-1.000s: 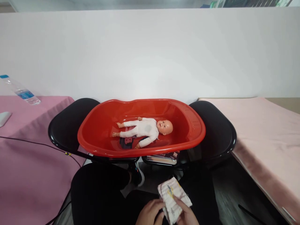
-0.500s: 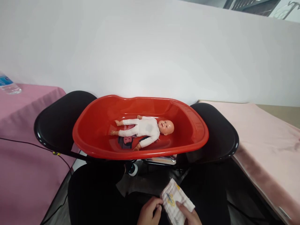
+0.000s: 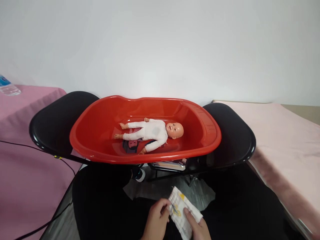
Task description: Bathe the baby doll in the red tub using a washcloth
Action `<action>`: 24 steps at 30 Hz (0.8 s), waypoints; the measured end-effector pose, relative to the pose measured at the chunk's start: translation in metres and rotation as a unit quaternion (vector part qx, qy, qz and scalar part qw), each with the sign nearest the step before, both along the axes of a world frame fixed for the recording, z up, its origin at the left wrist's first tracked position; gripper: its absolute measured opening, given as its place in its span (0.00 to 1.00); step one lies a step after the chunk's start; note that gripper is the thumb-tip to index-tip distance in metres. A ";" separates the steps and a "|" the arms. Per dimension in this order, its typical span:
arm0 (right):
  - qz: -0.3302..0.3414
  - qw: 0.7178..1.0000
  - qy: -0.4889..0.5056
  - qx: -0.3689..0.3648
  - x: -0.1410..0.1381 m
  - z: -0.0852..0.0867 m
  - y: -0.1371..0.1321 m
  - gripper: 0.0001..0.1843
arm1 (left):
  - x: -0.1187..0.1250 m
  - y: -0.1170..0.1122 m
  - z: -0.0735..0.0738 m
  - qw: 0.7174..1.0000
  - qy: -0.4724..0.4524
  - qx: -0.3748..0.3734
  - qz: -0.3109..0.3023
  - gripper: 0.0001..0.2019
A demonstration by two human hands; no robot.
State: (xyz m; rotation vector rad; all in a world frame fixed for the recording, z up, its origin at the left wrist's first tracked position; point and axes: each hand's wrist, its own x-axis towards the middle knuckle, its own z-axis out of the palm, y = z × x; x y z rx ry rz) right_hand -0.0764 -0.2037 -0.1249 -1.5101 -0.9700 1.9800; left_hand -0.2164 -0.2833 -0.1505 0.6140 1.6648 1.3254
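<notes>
A small folded cloth [image 3: 183, 213], white with faint printed marks and a yellow patch at its far end, is held at the near edge of the scene, above a lap clothed in black. Its long axis runs on a slant from far left to near right, and its far corner points toward the red tub [image 3: 211, 133]. The left hand [image 3: 155, 221] is closed on the cloth's left edge, with the fingertips pinched against it. The right hand [image 3: 197, 228] is closed on the near right part, the thumb laid on top and the fingers hidden beneath.

The tub is borne by two black chairs [image 3: 52, 126], one under each end, well apart from the cloth on the far side. A doll [image 3: 152, 130] in a white suit is laid face up inside it, its length running left to right with the head at the right and the feet at the left. A dark printed mark is seen on the tub floor just beside the doll's legs. A stack of books [image 3: 167, 164] is seen under the tub's near rim. A table [image 3: 22, 186] covered in pink is set at the left, with a water bottle [image 3: 7, 87] at its far end and a black cable [image 3: 32, 146] trailing across it. A second table [image 3: 282, 140] under a paler pink cover is set at the right.
</notes>
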 end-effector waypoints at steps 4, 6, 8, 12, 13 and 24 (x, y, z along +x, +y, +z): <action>0.018 0.999 0.027 0.007 0.000 0.007 -0.001 0.40 | 0.001 0.009 0.021 1.000 0.029 -0.001 -0.006 0.10; 0.026 0.999 0.033 0.001 0.002 0.005 -0.001 0.41 | 0.001 0.011 0.024 0.999 0.042 0.003 -0.004 0.10; 0.036 0.998 0.043 -0.010 0.002 0.003 0.000 0.42 | 0.001 0.012 0.023 0.999 0.052 0.008 -0.002 0.10; -0.001 0.998 0.058 -0.001 -0.005 0.002 0.000 0.42 | 0.000 0.009 0.014 0.998 0.061 0.014 -0.010 0.10; -0.013 0.998 0.059 0.006 -0.008 0.003 -0.001 0.41 | -0.001 0.007 0.012 0.998 0.060 0.013 -0.012 0.11; 0.131 0.989 0.058 0.030 -0.022 0.080 0.051 0.30 | -0.024 -0.021 0.013 0.993 0.098 0.042 0.047 0.10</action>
